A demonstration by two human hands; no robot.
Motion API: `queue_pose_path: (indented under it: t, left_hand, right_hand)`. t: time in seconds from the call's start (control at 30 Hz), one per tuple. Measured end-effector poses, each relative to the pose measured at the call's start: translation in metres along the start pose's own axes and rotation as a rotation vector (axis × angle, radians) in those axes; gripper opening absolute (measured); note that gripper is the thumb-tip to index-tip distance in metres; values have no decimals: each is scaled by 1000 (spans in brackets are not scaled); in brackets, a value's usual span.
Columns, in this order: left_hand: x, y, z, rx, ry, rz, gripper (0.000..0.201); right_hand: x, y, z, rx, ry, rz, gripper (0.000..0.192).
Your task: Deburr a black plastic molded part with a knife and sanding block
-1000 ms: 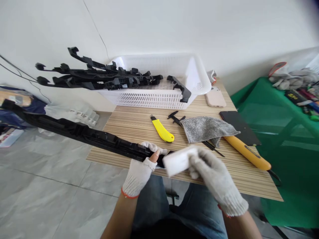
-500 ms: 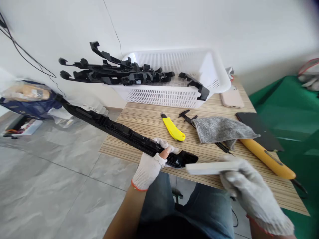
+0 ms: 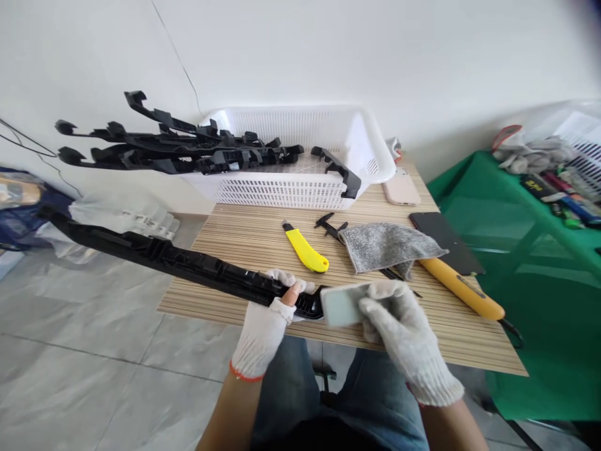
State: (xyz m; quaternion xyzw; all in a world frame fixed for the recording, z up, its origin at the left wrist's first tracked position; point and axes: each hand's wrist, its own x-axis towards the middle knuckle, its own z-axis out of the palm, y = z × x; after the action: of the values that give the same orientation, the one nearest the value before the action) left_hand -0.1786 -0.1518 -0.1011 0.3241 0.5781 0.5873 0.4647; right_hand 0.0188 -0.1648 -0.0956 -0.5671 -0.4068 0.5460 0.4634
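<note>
My left hand (image 3: 267,329), in a white knit glove with the thumb bare, is wrapped round the right part of a long black plastic strip (image 3: 192,266). The strip runs up to the left, past the table edge. In my gloved right hand (image 3: 406,335) is a flat rectangular block (image 3: 342,307), pale grey-green with a whitish border. Its left edge meets or overlaps the strip's right end; contact cannot be made out. A yellow utility knife (image 3: 306,250) lies beyond my left hand. Past my right hand are a grey cloth (image 3: 389,247) and a black caliper (image 3: 331,227) partly under it.
A white basket (image 3: 282,194) holds several black plastic parts jutting out leftward. On the wooden table (image 3: 211,232) lie a yellow-handled tool (image 3: 462,288), a dark flat tablet-like thing (image 3: 446,241) and a pink phone (image 3: 402,188). A green-covered surface (image 3: 507,207) with gloves and markers stands right.
The camera view has turned to the right. My right hand has brought the block to the strip's end and tilted it, so its broad face now shows. My left hand keeps its grip.
</note>
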Motion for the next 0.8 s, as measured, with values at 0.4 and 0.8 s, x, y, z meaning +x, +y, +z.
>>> queue_pose_path:
  t: [0.4, 0.8]
  left_hand:
    - [-2, 5, 0, 98, -10, 33, 33]
    - [-2, 16, -5, 166, -140, 8, 25]
  right_hand:
    - [15, -7, -4, -120, -261, -165, 19]
    - [3, 0, 11, 77, 58, -41, 66]
